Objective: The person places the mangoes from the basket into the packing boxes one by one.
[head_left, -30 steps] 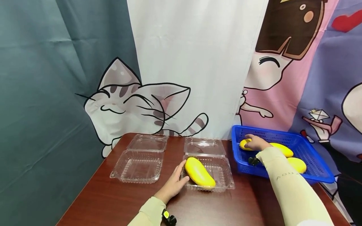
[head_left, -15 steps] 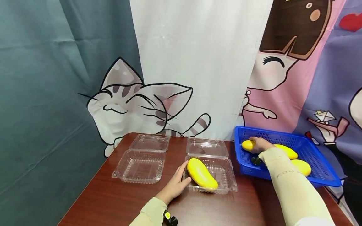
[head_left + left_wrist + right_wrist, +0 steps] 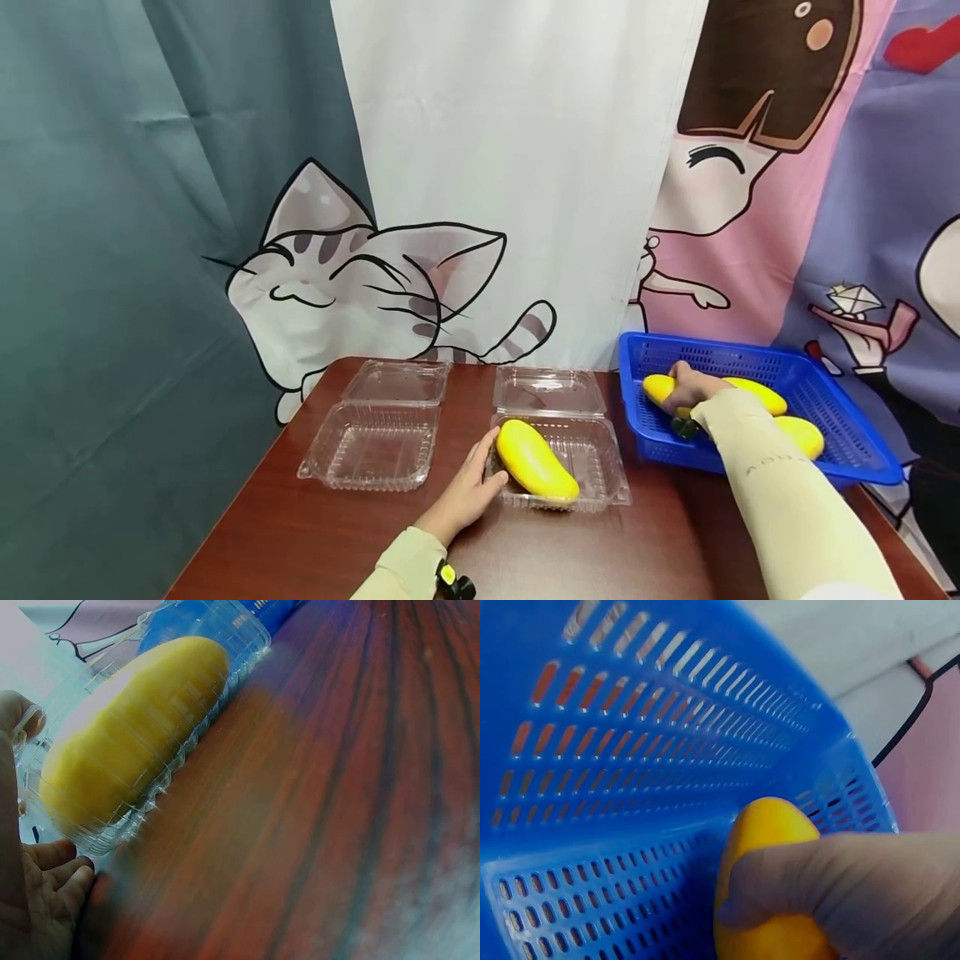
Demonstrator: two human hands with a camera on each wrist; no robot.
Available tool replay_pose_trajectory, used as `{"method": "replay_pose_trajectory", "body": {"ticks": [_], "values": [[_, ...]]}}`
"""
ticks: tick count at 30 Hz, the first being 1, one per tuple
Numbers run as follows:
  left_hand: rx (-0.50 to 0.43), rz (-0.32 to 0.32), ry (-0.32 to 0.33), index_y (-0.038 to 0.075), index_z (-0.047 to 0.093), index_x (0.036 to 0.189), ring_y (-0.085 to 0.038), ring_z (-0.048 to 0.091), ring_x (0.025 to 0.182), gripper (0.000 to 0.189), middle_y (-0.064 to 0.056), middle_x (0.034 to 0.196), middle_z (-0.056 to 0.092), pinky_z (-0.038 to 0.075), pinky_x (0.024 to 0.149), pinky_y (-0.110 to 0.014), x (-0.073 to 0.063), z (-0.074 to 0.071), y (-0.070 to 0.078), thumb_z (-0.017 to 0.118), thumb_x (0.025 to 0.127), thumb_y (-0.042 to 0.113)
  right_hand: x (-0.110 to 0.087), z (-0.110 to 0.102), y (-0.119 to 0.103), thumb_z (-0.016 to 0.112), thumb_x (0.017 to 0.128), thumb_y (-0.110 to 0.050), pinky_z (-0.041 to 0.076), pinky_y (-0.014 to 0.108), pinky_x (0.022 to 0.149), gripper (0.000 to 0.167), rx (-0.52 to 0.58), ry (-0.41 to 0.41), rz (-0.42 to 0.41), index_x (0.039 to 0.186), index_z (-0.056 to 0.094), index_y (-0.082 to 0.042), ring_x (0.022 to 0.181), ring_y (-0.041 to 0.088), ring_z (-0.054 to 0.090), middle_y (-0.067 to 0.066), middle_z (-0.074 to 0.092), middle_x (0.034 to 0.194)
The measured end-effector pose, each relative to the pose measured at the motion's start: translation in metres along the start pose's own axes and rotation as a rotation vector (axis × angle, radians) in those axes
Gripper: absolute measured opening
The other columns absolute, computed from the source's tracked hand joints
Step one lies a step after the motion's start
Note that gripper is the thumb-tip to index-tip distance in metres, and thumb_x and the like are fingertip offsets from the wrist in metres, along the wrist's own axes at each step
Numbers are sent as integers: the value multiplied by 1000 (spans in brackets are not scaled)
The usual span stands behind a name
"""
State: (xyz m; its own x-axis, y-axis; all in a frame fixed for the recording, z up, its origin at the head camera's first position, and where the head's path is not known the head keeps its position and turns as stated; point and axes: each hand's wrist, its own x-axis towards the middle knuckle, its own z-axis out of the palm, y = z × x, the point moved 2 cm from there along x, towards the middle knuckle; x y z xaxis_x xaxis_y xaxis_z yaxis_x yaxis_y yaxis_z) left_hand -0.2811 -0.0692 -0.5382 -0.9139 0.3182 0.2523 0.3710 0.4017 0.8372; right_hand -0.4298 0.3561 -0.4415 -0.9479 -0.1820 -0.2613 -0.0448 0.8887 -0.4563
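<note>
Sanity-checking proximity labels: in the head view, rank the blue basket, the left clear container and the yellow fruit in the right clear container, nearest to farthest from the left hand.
1. Yellow fruit: just right of the left hand, in the right clear container.
2. Left clear container: left of the hand.
3. Blue basket: far right, beyond the right clear container.

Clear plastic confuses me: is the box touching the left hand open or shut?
Open: the clear box has its lid folded back, leaving the yellow fruit inside uncovered from above.

Left hand (image 3: pixel 467 493) spread — right hand (image 3: pixel 692 389) curled
</note>
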Motion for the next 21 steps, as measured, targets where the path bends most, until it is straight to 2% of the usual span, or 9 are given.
{"method": "replay_pose_trajectory", "body": {"ticks": [5,7,14,21], "values": [[2,14,-5,12,25,161,-32,33,145,74,-17,159,32,28,115,-59,0,1,1,59,96,21,-14,-7,-18,76,73,-14,51,36,70,68,146,67,-55,117,27,5,86,34,55,24,47,100],[4,19,0,12,25,160,-33,34,145,74,-18,159,33,28,115,-59,1,1,0,59,95,20,-18,-11,-29,76,75,-16,52,37,67,69,172,90,-85,119,27,4,86,34,55,26,46,103],[5,38,1,11,25,160,-34,35,144,74,-19,159,33,29,114,-60,2,0,-2,60,96,21,-32,-20,-73,78,76,-20,50,37,70,75,126,229,-195,126,26,3,84,35,57,28,51,105],[-10,22,4,12,25,160,-31,34,145,75,-17,159,33,28,115,-59,1,0,-2,60,95,19,-58,-2,-126,80,72,-17,49,37,66,75,139,266,-271,128,30,-3,77,31,59,25,58,99]]}}
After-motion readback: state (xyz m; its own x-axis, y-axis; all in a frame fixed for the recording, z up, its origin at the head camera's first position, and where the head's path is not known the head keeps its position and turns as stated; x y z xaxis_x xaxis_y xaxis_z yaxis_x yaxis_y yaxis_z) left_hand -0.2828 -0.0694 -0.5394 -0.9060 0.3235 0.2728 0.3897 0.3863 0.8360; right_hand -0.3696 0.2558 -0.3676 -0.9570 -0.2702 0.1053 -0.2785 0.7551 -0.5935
